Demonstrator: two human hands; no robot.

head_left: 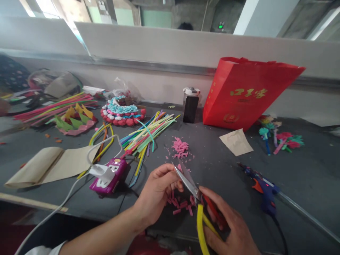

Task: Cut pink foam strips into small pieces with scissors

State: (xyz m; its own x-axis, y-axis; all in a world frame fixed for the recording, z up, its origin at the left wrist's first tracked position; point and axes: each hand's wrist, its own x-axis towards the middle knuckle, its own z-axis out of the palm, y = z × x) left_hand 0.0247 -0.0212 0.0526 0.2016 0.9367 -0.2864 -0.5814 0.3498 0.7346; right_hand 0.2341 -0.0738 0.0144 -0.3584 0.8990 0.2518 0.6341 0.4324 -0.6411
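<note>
My right hand (pixel 231 226) is closed around the handles of a pair of scissors (pixel 188 182), one yellow and one red. Their blades are parted and point away to the left, beside the fingertips of my left hand (pixel 156 191). That hand is pinched shut on a small pink piece (pixel 180 165), mostly hidden by the fingers and the blades. Short pink cut pieces (pixel 183 204) lie below the hands, partly covered by them. Farther back is a pile of thinner pink snippets (pixel 180 147).
A purple power socket (pixel 118 175) with a white plug and cable sits left, near a bundle of coloured stems (pixel 151 132). At right lie a blue glue gun (pixel 265 193) and brown paper (pixel 236 142). A red bag (pixel 247 95) and a phone (pixel 190 109) stand behind.
</note>
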